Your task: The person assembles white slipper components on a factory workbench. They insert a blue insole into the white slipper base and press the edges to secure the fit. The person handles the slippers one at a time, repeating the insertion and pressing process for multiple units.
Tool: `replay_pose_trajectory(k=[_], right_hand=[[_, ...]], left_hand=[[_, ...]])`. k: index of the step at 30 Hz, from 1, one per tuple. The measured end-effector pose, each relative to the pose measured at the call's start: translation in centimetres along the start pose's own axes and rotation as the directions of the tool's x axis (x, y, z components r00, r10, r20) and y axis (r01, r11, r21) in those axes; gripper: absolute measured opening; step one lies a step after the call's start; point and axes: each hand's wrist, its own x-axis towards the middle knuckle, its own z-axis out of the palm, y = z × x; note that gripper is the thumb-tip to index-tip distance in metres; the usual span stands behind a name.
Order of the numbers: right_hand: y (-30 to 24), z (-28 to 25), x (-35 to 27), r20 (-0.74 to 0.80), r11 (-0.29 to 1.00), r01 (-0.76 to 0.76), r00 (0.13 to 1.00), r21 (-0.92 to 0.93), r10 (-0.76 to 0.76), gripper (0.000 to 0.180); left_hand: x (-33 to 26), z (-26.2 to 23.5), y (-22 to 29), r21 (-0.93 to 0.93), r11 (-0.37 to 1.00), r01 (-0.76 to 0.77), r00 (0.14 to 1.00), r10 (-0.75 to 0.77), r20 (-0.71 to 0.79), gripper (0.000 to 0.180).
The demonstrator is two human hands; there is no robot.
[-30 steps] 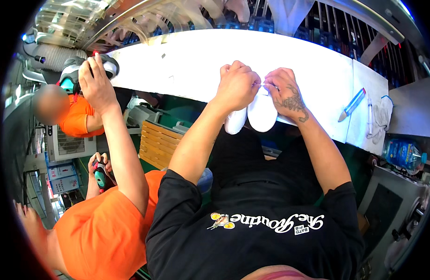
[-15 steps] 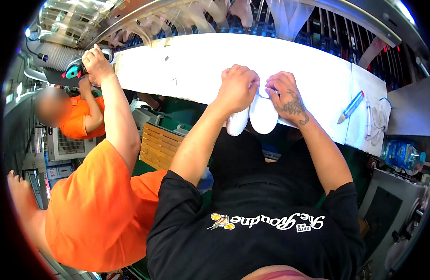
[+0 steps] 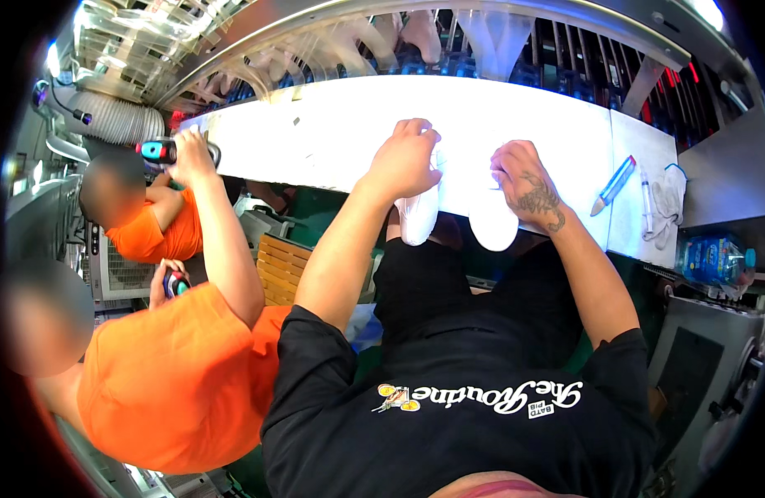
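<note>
Workshop, machinery all along the far side; pale foot-shaped forms (image 3: 421,35) stand in a row behind the white table (image 3: 557,124), with a grey ribbed hose (image 3: 121,116) off at the far left; the table curves across in front of you.

You have two white shoes at its near edge, toes pointing toward you and reaching past the edge; a gap separates the left shoe (image 3: 418,222) from the right shoe (image 3: 493,227).

Your left hand (image 3: 405,160) is over the upper part of the left shoe, fingers bent downward, thumb set apart from them, a moderate opening; cannot tell if they grip anything. Your right hand (image 3: 523,178), tattooed at the wrist, is at the upper part of the right shoe; fingers curled, tips drawn in narrow near the thumb; too small to tell what, if anything, is pinched.

To your right on the table: a blue tool (image 3: 615,184) with a pointed end, lying slantwise; a thin clear stick (image 3: 648,209); a crumpled white glove (image 3: 667,212); beyond the table's end, a bottle (image 3: 716,262) with a blue label.

To your left, a co-worker in an orange shirt (image 3: 166,382) reaches toward the table; that hand (image 3: 193,158) holds a dark-and-teal shoe (image 3: 157,152); a slatted wooden stool (image 3: 280,270) is nearby.
</note>
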Motion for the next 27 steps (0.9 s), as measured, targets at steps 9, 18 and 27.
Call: replay_pose_trajectory(k=[9,18,27], right_hand=[[-0.2,0.7,-0.5,-0.096,0.998,-0.055,0.994,0.025,0.057,0.008],[0.0,1.5,0.2,-0.137,0.992,0.124,0.983,-0.007,-0.124,0.008],[-0.2,1.8,-0.2,-0.096,0.999,0.040,0.995,0.033,-0.037,0.008]], left_hand=[[-0.4,0.9,-2.0,-0.221,0.975,-0.002,0.957,-0.063,-0.284,0.029],[-1.5,0.3,-2.0,-0.105,0.994,0.043,0.979,-0.063,-0.193,0.024],[-0.5,1.5,-0.8,0.184,0.978,-0.099,0.962,0.141,-0.234,0.021]])
